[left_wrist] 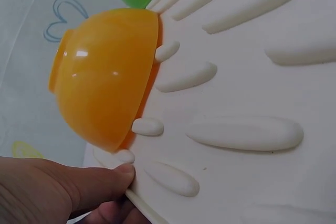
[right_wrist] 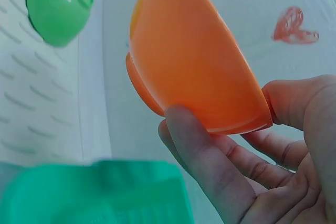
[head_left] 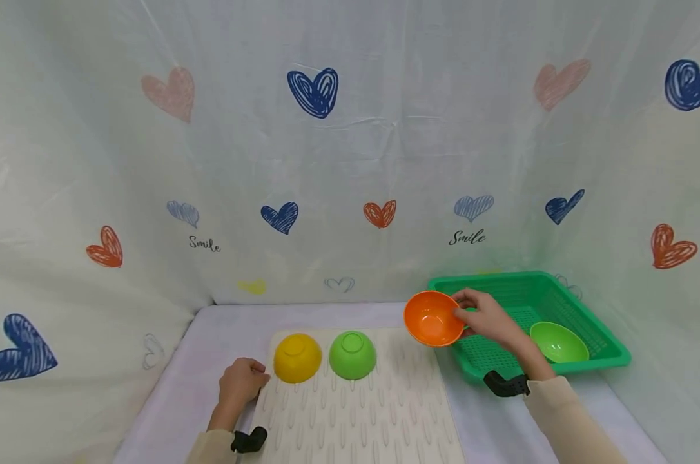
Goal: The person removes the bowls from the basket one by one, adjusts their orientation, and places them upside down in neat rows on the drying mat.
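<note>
From my station I had the orange bowl (head_left: 433,319) right of the frame's centre in the head view, held in the air by the right hand (head_left: 485,316), its inside turned toward the camera. The right wrist view showed me the thumb at the rim and a finger against the outer wall, pinching the bowl between them. The left hand (head_left: 241,380), lower left of centre, pinched the edge of the white ribbed mat (head_left: 408,412), thumb on top. In the left wrist view, that thumb lay just beside the yellow bowl (head_left: 296,357).

I saw the yellow bowl and a green bowl (head_left: 352,355) upside down on the mat, side by side with a narrow gap, near its upper edge. At the right of the frame sat the green basket (head_left: 613,362), a lime bowl (head_left: 559,341) lying tilted in its right part, hollow side showing. Basket and mat rested on a pale table (head_left: 211,348). Behind, a whitish curtain (head_left: 356,161) printed with hearts filled the upper frame. I noted a black band (head_left: 506,385) on the right wrist.
</note>
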Motion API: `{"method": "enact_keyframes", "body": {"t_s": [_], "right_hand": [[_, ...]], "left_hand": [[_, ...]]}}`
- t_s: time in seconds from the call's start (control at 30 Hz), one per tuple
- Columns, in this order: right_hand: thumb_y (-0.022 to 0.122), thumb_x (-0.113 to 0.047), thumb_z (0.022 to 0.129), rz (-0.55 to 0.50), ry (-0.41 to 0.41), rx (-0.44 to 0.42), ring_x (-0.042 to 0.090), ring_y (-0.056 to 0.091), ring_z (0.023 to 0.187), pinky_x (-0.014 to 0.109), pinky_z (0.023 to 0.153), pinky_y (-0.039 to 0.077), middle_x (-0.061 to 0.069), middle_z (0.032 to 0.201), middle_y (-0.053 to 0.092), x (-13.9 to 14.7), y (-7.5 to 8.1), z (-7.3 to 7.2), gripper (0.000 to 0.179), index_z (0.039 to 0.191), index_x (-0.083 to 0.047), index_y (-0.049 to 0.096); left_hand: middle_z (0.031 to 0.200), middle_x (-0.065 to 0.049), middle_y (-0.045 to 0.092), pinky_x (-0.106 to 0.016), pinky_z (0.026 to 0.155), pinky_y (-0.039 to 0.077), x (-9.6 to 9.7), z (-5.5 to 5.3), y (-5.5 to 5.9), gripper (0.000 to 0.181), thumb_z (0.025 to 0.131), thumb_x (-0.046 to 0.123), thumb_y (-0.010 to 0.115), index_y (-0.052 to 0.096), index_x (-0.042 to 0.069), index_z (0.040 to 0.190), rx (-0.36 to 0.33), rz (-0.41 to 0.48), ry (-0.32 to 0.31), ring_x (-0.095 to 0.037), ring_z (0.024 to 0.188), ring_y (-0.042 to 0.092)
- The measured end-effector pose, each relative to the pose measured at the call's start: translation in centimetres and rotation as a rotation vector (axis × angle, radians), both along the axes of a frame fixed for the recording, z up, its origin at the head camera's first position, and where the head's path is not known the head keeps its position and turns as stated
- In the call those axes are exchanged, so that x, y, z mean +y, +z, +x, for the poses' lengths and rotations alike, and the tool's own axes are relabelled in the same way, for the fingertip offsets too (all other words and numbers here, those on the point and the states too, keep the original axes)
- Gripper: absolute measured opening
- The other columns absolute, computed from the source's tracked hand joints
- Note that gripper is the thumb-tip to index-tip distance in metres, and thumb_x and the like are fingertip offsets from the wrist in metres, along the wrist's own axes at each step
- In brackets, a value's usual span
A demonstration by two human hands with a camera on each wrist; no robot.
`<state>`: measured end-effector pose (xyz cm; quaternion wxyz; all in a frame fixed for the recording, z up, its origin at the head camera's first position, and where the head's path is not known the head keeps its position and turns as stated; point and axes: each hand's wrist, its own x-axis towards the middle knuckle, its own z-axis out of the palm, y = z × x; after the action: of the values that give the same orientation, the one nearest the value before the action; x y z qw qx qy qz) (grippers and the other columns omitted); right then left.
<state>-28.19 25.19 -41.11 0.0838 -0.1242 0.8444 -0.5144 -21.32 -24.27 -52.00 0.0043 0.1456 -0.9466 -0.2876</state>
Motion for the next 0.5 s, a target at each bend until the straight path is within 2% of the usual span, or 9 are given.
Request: {"method": "enact_keyframes", "body": {"t_s": [0.13, 0.3, 0.5], "right_hand": [[0.059, -0.013, 0.095, -0.019, 0.005, 0.002, 0.025, 0.07, 0.076, 0.046, 0.065, 0.059, 0.022, 0.109, 0.059, -1.6, -0.5, 0.7, 0.03, 0.121, -0.001, 0.054], [0.06, -0.012, 0.094, -0.061, -0.016, 0.015, 0.025, 0.07, 0.073, 0.04, 0.061, 0.06, 0.021, 0.106, 0.059, -3.5, -1.1, 1.3, 0.029, 0.12, -0.002, 0.055], [0.062, -0.012, 0.093, -0.099, -0.017, -0.014, 0.023, 0.07, 0.071, 0.042, 0.063, 0.06, 0.02, 0.105, 0.06, -5.5, -2.4, 1.9, 0.031, 0.12, -0.001, 0.056]], "left_hand": [[0.076, -0.003, 0.069, -0.046, 0.069, 0.049, 0.2, 0.0, -0.2, 0.015, 0.08, 0.017, 0.075, 0.071, 0.004, 0.087, -0.006, -0.005, 0.006, -0.017, 0.066, 0.06], [0.077, -0.005, 0.069, -0.047, 0.07, 0.05, 0.5, -0.2, 0.0, 0.016, 0.08, 0.017, 0.074, 0.071, 0.003, 0.087, 0.035, -0.01, -0.004, -0.019, 0.067, 0.061], [0.077, -0.005, 0.071, -0.047, 0.069, 0.05, 0.5, 0.1, -0.3, 0.016, 0.081, 0.017, 0.074, 0.071, 0.003, 0.088, 0.057, -0.003, 0.02, -0.019, 0.068, 0.064]]}}
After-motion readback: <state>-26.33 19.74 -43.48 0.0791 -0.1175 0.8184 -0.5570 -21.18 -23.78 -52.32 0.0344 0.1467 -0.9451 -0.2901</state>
